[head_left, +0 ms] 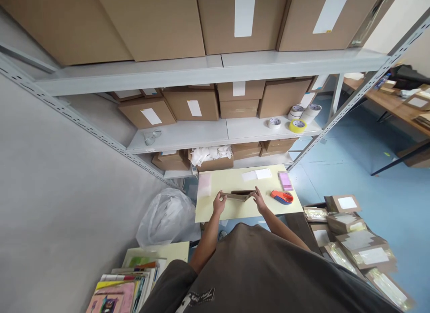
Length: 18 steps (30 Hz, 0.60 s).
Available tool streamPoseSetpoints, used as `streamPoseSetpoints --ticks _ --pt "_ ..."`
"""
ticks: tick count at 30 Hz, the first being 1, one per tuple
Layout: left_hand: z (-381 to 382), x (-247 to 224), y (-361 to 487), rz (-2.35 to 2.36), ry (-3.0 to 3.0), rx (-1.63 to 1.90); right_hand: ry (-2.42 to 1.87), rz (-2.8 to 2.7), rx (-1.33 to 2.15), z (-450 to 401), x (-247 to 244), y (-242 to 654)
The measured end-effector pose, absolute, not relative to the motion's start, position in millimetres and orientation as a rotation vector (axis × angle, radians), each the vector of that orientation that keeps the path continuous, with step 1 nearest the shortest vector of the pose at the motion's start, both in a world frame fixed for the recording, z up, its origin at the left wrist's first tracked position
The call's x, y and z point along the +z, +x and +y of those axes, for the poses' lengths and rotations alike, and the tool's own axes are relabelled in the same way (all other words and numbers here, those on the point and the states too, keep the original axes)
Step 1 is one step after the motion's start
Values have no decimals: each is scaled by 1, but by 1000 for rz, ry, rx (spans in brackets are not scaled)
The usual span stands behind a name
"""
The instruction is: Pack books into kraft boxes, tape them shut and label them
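Observation:
A small brown cardboard piece [234, 197], seemingly a folded box, is held above the pale yellow table [208, 210]. My left hand [219, 203] grips its left end, fingers closed on the edge. At the right end, my right hand [258, 199] pinches the cardboard near a raised flap. To the right on the table lies a red and blue tape dispenser [282, 197], with a pink pad [285, 181] behind it. White papers [263, 173] lie near the table's back edge, and a pale pink sheet [204, 184] is at its left.
Shelves [188, 136] with cardboard boxes [191, 104] and tape rolls [297, 126] stand ahead. A plastic bag [164, 216] is at left, above stacked books [117, 295]. Taped parcels [364, 248] are piled at right. Another desk [386, 104] stands at far right.

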<state>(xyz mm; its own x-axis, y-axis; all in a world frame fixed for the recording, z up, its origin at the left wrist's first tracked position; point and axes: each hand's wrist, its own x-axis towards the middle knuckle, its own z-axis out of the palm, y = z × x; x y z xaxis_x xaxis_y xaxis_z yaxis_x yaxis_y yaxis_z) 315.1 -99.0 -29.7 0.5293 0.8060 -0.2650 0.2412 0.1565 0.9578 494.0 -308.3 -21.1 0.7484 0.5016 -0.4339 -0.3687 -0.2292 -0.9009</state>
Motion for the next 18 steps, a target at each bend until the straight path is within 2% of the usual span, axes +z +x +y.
streamPoseSetpoints --ticks 13,18 --pt "-108 -22 290 996 1461 418 -1558 -104 1030 -284 -20 497" --pt "-109 -16 290 1172 1611 317 -1584 -47 1080 -282 -22 500"
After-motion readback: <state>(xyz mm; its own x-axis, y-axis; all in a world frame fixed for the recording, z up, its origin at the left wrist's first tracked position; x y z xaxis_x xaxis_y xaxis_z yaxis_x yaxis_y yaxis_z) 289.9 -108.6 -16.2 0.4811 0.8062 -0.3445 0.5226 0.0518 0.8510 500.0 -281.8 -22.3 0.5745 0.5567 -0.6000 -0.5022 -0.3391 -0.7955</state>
